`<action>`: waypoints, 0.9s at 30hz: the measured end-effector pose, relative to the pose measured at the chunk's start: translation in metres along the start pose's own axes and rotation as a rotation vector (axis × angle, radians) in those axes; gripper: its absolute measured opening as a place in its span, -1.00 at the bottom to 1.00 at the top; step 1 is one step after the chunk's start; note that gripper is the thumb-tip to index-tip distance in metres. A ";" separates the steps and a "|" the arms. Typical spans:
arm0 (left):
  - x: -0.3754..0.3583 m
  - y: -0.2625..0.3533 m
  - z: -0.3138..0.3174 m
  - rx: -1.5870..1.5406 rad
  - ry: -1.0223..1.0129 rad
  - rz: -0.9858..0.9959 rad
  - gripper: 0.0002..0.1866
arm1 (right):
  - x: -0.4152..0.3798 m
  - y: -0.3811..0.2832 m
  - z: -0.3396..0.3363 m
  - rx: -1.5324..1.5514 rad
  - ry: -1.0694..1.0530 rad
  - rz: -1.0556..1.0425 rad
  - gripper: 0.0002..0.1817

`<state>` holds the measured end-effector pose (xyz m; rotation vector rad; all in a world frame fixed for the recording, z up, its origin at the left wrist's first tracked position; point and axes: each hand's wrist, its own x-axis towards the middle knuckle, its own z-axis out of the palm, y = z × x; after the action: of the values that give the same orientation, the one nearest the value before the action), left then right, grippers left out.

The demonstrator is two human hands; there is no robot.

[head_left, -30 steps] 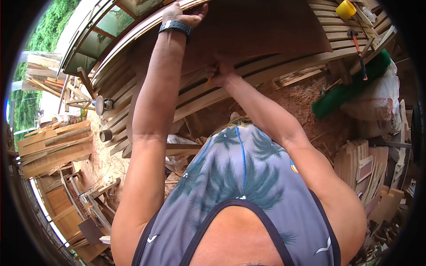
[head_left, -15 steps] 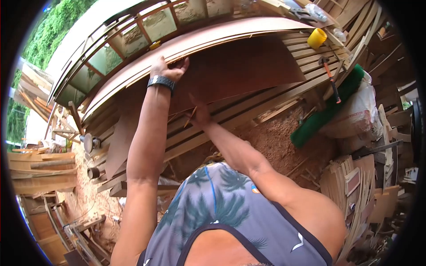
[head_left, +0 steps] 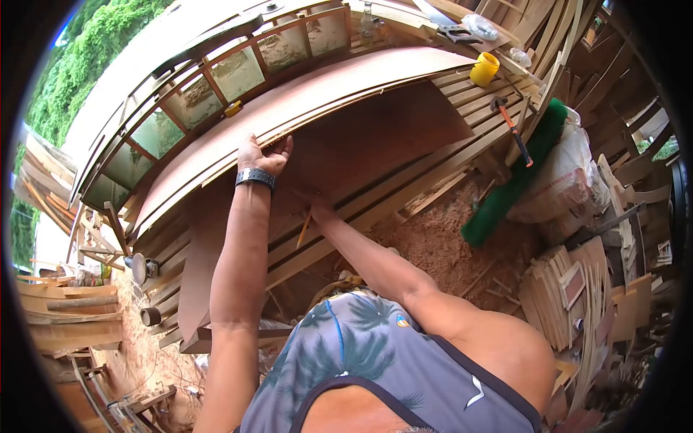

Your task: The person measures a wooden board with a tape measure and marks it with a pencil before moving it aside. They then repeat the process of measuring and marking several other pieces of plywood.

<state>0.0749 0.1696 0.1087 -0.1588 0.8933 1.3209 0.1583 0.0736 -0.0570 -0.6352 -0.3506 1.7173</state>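
My left hand, with a dark watch on the wrist, is closed on the front edge of a pale plywood sheet and holds that edge raised. Beneath it lies a darker brown sheet on a slatted wooden bench. My right hand reaches in low over the brown sheet, in the shade of the raised one. A yellow pencil sticks out of its grip; its fingertips are hard to make out.
A glazed wooden frame stands behind the sheets, with a small yellow tape measure near it. To the right are a yellow cup, a hammer, a handsaw and a green roll. Sawdust covers the ground.
The view has shifted, so the bench appears lower and further left. My right hand has moved slightly inward over the brown sheet, pencil still in it. The left hand keeps its hold.
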 end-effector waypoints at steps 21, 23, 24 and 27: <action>0.047 -0.063 -0.087 -0.162 0.139 -0.090 -0.36 | -0.251 -0.052 -0.139 -0.123 0.308 0.328 -0.89; 0.042 -0.069 -0.097 -0.192 0.047 -0.102 -0.20 | -0.277 -0.060 -0.150 -0.146 0.333 0.355 -0.90; 0.037 -0.076 -0.101 -0.233 0.011 -0.075 -0.07 | -0.290 -0.063 -0.157 -0.114 0.315 0.360 -0.90; 0.007 -0.096 -0.114 -0.216 -0.026 -0.043 -0.03 | -0.326 -0.075 -0.182 -0.082 0.292 0.385 -0.88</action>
<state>0.1051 0.0819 -0.0081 -0.3265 0.7207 1.3747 0.3698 -0.2410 -0.0892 -1.0521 -0.0947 1.9440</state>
